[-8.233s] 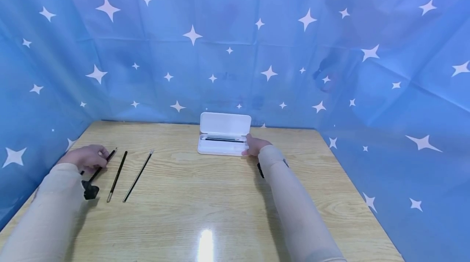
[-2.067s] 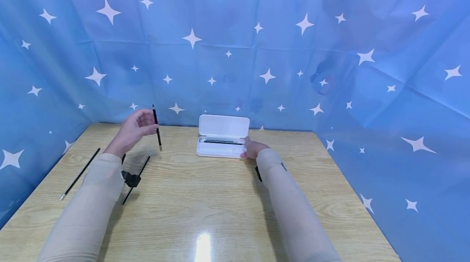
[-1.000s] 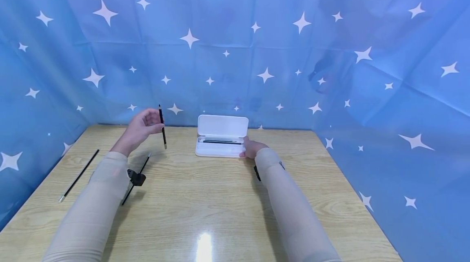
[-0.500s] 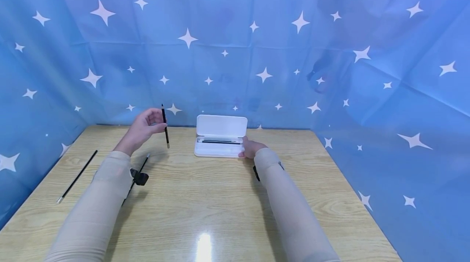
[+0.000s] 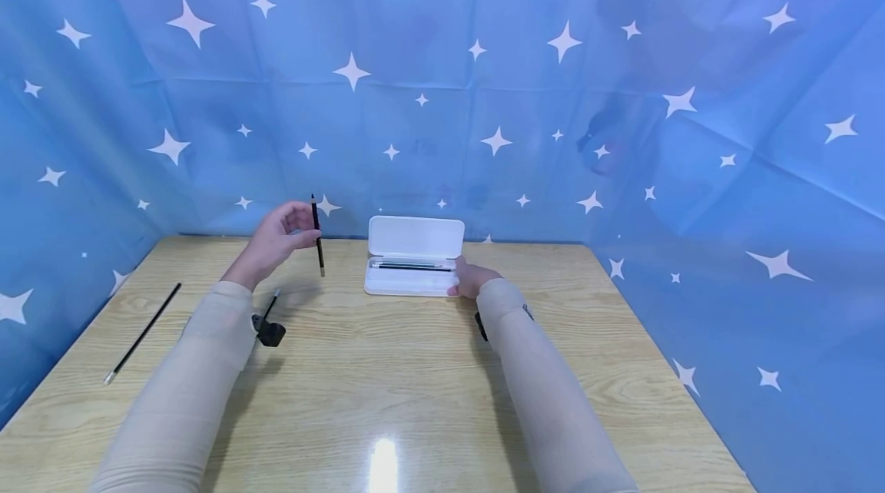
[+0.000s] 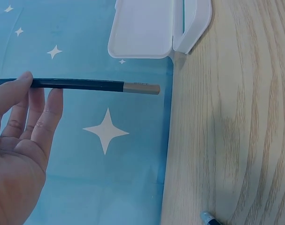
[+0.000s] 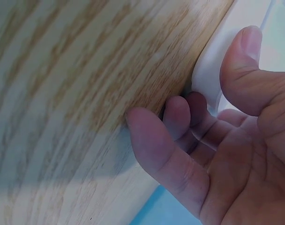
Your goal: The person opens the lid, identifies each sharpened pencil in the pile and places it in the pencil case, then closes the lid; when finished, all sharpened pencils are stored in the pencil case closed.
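Observation:
My left hand (image 5: 273,241) pinches a black pencil (image 5: 318,238) between thumb and fingertips, above the back of the table. The pencil stands nearly upright, point up, with its tan end down, as the left wrist view also shows (image 6: 141,88). Right of it an open white pencil case (image 5: 397,287) lies with its lid (image 5: 416,236) raised against the curtain. Dark and pale pencils (image 5: 413,268) lie inside along the back. At the case's right end, my right hand (image 5: 473,279) holds it; the right wrist view shows the thumb (image 7: 243,61) against its white wall and the fingers bent by its corner.
A black pencil (image 5: 143,333) with a white end lies on the wooden table (image 5: 387,370) at far left. Another pencil (image 5: 270,304) lies partly hidden beneath the left forearm. A blue starry curtain (image 5: 415,94) rises directly behind the table.
Earlier, my left hand was low at far left by the pencils on the table. It has lifted one and carried it back and rightward, slowly in the last second. My right hand stays at the case.

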A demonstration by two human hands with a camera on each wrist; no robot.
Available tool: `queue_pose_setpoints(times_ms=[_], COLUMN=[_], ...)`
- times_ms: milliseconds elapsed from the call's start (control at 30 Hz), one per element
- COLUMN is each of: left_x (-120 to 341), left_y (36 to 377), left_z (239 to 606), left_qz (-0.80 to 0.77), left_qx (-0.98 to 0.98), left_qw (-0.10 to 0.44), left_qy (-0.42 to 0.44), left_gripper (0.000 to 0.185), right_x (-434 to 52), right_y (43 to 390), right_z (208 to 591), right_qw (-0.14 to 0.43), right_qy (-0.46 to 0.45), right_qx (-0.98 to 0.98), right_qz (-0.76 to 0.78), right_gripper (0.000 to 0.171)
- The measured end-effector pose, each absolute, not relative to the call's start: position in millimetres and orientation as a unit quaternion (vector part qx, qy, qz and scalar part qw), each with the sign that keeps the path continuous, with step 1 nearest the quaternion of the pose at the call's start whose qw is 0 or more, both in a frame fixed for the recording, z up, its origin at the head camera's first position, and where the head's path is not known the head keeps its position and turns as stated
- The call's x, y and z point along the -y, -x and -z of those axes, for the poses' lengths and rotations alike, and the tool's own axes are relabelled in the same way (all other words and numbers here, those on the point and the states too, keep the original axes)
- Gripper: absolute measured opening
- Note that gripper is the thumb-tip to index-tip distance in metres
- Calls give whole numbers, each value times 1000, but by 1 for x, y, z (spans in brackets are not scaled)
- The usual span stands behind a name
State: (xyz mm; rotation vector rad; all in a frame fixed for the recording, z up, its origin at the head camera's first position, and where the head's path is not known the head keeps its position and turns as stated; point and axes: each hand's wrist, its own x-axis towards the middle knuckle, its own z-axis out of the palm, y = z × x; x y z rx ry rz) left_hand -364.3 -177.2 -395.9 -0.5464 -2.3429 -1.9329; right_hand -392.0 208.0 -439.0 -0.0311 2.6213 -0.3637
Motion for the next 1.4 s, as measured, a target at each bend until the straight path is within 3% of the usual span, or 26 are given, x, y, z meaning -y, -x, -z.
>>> queue_pose_setpoints(times_ms=[867, 1400], left_x=[156, 141], left_y=[373, 376], left_z=[394, 395], left_qz=[609, 599], left_qx=[772, 779], left_qw=[20, 55], left_qy=[181, 178], left_gripper=[40, 31], right_x=[-208, -210], right_y=[390, 394], right_z=[442, 447], right_qw=[252, 256], right_qy=[-11, -47], right_qx=[-956, -940], right_qz=[152, 219], right_gripper=[91, 84])
